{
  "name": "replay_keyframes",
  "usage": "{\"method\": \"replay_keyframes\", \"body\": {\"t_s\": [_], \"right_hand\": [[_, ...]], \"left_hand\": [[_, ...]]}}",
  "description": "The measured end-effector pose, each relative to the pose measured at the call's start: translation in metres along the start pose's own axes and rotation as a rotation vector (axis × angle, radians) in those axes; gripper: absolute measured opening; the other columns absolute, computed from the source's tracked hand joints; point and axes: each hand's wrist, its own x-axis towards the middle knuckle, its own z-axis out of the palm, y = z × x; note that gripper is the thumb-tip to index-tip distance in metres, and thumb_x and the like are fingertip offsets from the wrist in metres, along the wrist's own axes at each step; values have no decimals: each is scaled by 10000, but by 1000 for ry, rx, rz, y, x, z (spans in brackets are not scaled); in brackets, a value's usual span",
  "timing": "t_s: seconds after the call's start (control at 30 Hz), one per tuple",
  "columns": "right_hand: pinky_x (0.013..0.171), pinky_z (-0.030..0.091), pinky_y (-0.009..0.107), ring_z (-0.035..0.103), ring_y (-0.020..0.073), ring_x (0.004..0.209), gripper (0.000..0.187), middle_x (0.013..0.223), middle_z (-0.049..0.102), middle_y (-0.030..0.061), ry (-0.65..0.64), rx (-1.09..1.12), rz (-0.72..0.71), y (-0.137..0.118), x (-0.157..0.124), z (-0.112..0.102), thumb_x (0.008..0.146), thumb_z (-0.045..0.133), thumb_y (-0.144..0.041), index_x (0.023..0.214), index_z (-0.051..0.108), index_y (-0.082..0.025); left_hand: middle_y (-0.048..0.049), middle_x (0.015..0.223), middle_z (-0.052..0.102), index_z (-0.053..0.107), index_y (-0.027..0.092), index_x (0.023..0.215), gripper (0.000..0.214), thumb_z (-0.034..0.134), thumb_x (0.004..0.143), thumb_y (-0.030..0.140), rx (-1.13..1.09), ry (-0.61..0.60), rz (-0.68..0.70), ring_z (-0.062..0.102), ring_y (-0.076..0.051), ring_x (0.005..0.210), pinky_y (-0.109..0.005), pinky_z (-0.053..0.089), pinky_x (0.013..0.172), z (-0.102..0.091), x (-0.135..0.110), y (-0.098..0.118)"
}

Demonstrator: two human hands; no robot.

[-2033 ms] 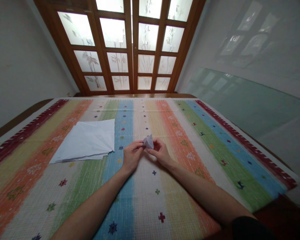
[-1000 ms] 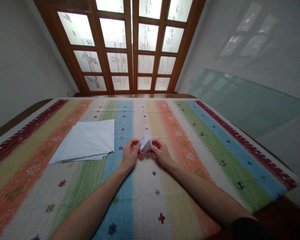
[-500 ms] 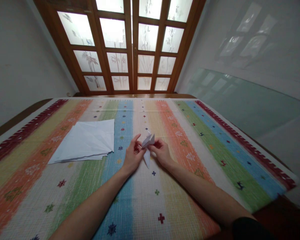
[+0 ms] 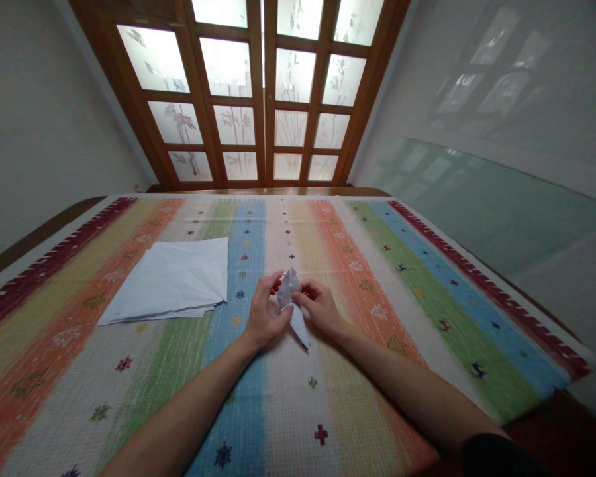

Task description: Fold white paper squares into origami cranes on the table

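Note:
A small white folded paper piece [image 4: 293, 301] is held between both hands over the middle of the striped cloth. My left hand [image 4: 264, 311] pinches its left side with thumb and fingers. My right hand [image 4: 318, 306] grips its right side with curled fingers. One long pointed flap of the paper reaches down toward me, its tip touching the cloth. The upper tip of the paper points away from me.
A stack of white paper sheets [image 4: 171, 281] lies on the cloth to the left of my hands. The colourful striped cloth [image 4: 377, 291] covers the table. A wooden glazed door [image 4: 263, 93] stands behind the table's far edge. A wall runs along the right.
The folded paper has been opened out: a long pointed flap now hangs down toward me. Both hands have shifted their grip on it but stay in the same spot.

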Motion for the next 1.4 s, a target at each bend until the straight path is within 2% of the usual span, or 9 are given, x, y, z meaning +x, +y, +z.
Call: {"method": "replay_keyframes", "body": {"t_s": [0.17,0.4,0.57,0.73,0.97,1.07,1.23,1.3,1.4], "right_hand": [[601,470,269,577,134,631,199,709,656,-5,-72,-51,-15,-3,-2,1,752,707,-400,769,666,-207],[603,447,257,548,120,613,144,697,627,-16,-199,-87,-18,-4,-3,0,781,666,-341,776,652,-198],[600,426,251,541,114,604,129,685,613,-25,-252,-27,40,-1,-2,-2,766,663,-318,778,637,-192],[582,390,239,510,101,575,90,665,606,-36,-260,10,92,-1,-1,-2,747,666,-273,773,648,-188],[580,393,239,522,106,588,139,676,622,-29,-239,77,155,3,1,-6,719,729,-294,780,666,-185],[583,410,239,534,107,588,203,681,631,-24,-185,201,192,7,2,-6,682,778,-334,771,663,-193],[656,475,264,571,119,640,239,730,649,-20,42,443,206,6,9,-11,643,815,-334,763,644,-216],[701,493,285,580,129,679,240,754,652,-17,144,470,167,6,14,-16,637,815,-330,760,639,-223],[718,504,311,596,153,735,269,788,659,-1,252,459,139,9,20,-23,622,814,-353,766,625,-226]], "left_hand": [[-55,920,596,621,196,1122,353,529,867,423,-37,-19,-74,533,-184,818,-313,443,758,-2,2,2],[-63,860,655,699,179,917,422,394,952,469,-47,42,-176,587,-184,804,-304,463,764,-2,4,1],[-15,726,652,670,181,822,351,491,899,473,-111,112,-343,579,-154,669,-258,454,643,-2,7,0],[-19,759,671,670,177,859,312,528,870,455,-158,91,-302,599,-151,692,-253,467,656,-1,6,4],[-2,642,633,645,164,732,256,627,779,415,-224,241,-476,581,-137,602,-244,469,597,-1,11,-1],[10,628,611,640,160,744,226,638,755,385,-251,284,-508,565,-122,576,-231,463,577,-1,14,-6],[22,630,584,626,157,804,173,612,740,317,-205,333,-557,538,-112,554,-217,429,537,-2,14,-13],[28,613,571,636,157,800,146,590,749,286,-115,243,-540,520,-110,548,-217,410,539,-1,12,-11],[52,550,518,671,161,835,176,544,791,274,-16,0,-472,469,-102,505,-218,372,534,0,7,-4]]}}
